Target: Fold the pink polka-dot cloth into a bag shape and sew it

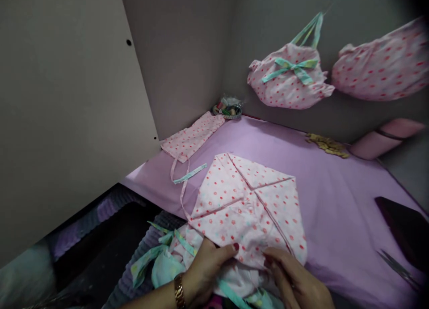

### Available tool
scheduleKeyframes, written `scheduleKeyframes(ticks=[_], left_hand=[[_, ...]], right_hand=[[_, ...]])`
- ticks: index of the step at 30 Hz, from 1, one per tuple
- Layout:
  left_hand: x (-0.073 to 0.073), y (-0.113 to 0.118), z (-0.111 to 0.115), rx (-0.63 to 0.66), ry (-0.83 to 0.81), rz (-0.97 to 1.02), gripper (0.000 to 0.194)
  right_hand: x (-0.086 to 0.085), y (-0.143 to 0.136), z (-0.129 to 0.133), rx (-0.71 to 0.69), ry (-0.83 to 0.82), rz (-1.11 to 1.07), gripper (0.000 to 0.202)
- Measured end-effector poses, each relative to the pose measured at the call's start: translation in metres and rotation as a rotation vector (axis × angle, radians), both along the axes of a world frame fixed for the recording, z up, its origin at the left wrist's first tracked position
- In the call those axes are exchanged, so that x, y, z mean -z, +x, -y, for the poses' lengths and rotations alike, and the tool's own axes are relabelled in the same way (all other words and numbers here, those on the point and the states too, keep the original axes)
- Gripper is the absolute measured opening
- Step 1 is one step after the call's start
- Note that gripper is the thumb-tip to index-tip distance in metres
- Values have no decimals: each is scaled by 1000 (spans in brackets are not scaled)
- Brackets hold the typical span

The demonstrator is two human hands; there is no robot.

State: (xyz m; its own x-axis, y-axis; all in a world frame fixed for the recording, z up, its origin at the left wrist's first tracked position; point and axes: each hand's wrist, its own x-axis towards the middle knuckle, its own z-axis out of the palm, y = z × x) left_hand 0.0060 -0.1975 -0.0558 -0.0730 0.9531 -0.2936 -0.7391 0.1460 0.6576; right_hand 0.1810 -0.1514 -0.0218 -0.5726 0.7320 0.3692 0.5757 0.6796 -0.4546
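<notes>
A pale pink cloth with red dots point(231, 201), crossed by diagonal folded edges, lies over the near edge of the table. Its near edge is pinched by my left hand point(209, 266), thumb on top and fingers hidden beneath. My right hand point(295, 277) grips the same edge a little further right, between thumb and fingers. A thin pink strap point(182, 197) runs from the cloth's left corner. Under and beside my hands bunches more dotted fabric with mint green ties point(167, 264), partly hidden by my left wrist.
Another dotted pink cloth point(194, 137) lies at the back left, by a small basket point(233, 111). Scissors point(397, 266) and a dark flat object point(402, 228) are on the right. A pink cylinder point(385, 139) stands behind. A dotted bag with a green bow point(291, 83) hangs on the wall.
</notes>
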Motion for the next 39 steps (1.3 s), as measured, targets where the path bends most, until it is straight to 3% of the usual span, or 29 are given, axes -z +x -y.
scheduleKeyframes(ticks=[6, 13, 18, 28, 39], left_hand=[[-4, 1, -1, 1, -3, -4, 62], [-5, 1, -1, 7, -28, 10, 63], [-5, 2, -2, -9, -34, 10, 60], [-7, 2, -2, -16, -32, 2, 57], [-5, 2, -2, 8, -56, -19, 54]], right_hand=[[10, -3, 4, -9, -62, 94, 26], [1, -18, 8, 7, -71, 34, 33], [4, -14, 10, 16, -157, 63, 34], [4, -14, 11, 44, -164, 83, 46], [10, -10, 13, 31, -182, 108, 38]])
